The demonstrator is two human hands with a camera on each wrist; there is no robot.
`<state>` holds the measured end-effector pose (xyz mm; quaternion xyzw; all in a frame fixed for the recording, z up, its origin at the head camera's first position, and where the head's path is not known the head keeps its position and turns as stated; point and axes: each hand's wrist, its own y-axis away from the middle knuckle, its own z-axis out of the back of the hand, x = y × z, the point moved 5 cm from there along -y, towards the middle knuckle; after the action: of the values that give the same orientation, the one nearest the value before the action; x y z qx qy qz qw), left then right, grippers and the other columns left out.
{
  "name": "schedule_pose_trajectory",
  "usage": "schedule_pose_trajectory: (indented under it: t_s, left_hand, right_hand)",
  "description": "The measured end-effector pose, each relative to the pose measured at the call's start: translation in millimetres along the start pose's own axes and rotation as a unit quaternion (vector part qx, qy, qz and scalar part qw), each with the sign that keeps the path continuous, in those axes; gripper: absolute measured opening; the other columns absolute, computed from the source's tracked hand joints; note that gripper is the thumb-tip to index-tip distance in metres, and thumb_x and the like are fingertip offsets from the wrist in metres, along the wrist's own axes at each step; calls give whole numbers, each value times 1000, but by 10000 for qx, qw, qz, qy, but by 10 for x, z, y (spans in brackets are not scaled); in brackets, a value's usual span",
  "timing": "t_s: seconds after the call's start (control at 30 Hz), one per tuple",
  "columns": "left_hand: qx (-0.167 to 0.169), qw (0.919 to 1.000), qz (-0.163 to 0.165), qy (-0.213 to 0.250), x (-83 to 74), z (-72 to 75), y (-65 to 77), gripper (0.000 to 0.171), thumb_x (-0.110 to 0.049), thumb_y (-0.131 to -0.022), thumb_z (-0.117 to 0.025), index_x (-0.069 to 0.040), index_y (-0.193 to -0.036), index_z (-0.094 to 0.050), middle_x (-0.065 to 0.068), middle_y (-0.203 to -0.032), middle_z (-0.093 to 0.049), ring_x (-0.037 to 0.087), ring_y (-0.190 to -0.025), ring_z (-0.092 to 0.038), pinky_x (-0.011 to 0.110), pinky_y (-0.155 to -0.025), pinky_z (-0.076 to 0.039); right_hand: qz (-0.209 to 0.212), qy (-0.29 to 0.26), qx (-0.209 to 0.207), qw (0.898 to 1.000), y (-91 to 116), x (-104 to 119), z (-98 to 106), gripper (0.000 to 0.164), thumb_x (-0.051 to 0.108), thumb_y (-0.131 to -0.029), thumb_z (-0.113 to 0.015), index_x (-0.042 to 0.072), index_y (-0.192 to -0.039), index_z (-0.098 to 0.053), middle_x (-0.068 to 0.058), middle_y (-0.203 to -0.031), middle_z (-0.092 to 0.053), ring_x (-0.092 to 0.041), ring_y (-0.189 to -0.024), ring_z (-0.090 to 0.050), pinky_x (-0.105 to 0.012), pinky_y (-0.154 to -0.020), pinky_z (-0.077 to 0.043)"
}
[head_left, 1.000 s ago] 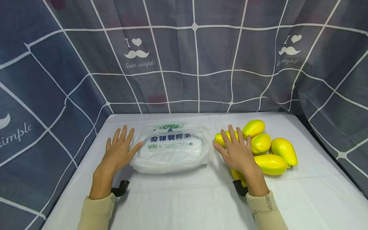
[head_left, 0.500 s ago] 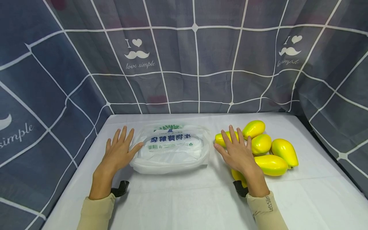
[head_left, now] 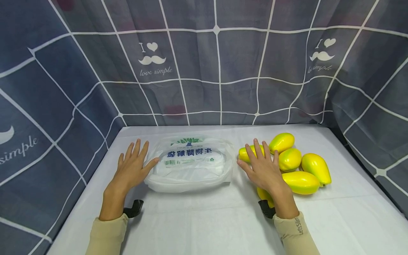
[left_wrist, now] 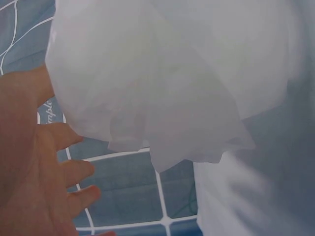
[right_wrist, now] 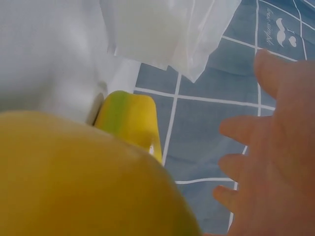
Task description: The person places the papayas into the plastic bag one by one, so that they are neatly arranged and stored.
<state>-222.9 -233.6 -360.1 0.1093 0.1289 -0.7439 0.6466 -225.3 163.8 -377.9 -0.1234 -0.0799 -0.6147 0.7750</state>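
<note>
A white plastic bag (head_left: 191, 173) with green and blue print sits between my two hands; its sides stand up around a hollow middle. Left of it my left hand (head_left: 132, 171) is spread with straight fingers, the thumb near the bag's edge; the left wrist view shows the bag (left_wrist: 147, 73) beside the hand (left_wrist: 29, 162). My right hand (head_left: 264, 170) also lies spread, palm down, over the left part of a group of yellow mangoes (head_left: 301, 182). It partly hides some of them. In the right wrist view, a mango (right_wrist: 83, 182) looms close, apart from the hand (right_wrist: 280, 147).
A white cloth (head_left: 197, 226) covers the table. Grey-blue checked curtains (head_left: 197, 95) rise at the back and both sides. More mangoes, one at the back (head_left: 281, 142) and one at the right (head_left: 315, 168), lie on the right half of the table.
</note>
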Motion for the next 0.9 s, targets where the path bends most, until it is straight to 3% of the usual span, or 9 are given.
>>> schedule_pose_trajectory:
  t_s: [0.2,0.47,0.7,0.9]
  left_hand:
    - [21,10000,-4,55,4,-6,1,87,-60,-100,-39,-1,-157,-12,25,-161,5,44,-146,8,70,-107,4]
    - [-63,9997,-89,221,3,1,-8,86,-56,-100,-43,1,-156,-12,26,-161,1,46,-146,4,68,-109,1]
    - [-141,9985,-77,525,35,11,-25,87,-55,-101,-43,0,-157,-7,26,-161,-6,48,-145,-8,66,-110,-12]
    - [-149,9980,-29,617,52,24,-33,87,-56,-101,-42,0,-157,-8,27,-160,-12,48,-143,-17,66,-108,-17]
  right_hand:
    - [140,17,-36,9999,12,30,20,76,59,-100,-41,10,-157,-27,-17,-163,-5,-40,-148,5,-68,-108,4]
    - [435,-82,-337,9984,36,89,80,76,51,-98,-53,6,-154,-31,-17,-162,-13,-41,-147,-9,-68,-109,-1]
    - [736,-628,-940,9909,22,116,183,80,46,-92,-66,-4,-148,-39,-20,-155,-33,-41,-140,-31,-66,-110,-11]
    - [775,-1048,-1086,9855,-11,67,186,77,41,-91,-70,-5,-145,-42,-21,-151,-39,-43,-136,-36,-61,-110,-22]
